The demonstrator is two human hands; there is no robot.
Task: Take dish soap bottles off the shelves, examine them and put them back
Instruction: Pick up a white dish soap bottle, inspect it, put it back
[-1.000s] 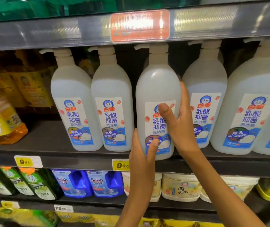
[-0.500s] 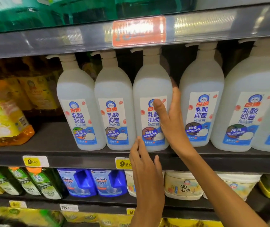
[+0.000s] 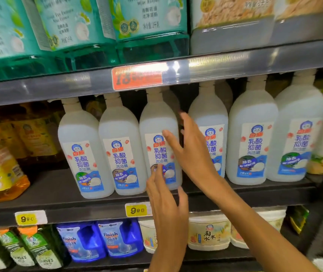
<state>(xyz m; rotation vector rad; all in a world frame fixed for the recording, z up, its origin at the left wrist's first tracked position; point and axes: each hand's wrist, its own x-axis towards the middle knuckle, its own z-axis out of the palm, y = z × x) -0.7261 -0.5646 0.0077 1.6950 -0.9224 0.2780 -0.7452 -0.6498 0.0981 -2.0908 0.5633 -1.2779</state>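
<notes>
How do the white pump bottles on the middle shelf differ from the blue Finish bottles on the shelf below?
The white pump bottles are tall, round-shouldered and pale, with long necks reaching the shelf above; the blue Finish bottles are squat, deep blue and have moulded handle openings. Six white ones line the shelf front, against two Finish. The left hand and right hand are at a white bottle; the Finish ones go untouched. Both kinds stand upright, labels forward.

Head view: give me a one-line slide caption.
Both open hands, left and right, at the third white pump bottle standing in the middle shelf row.
</notes>
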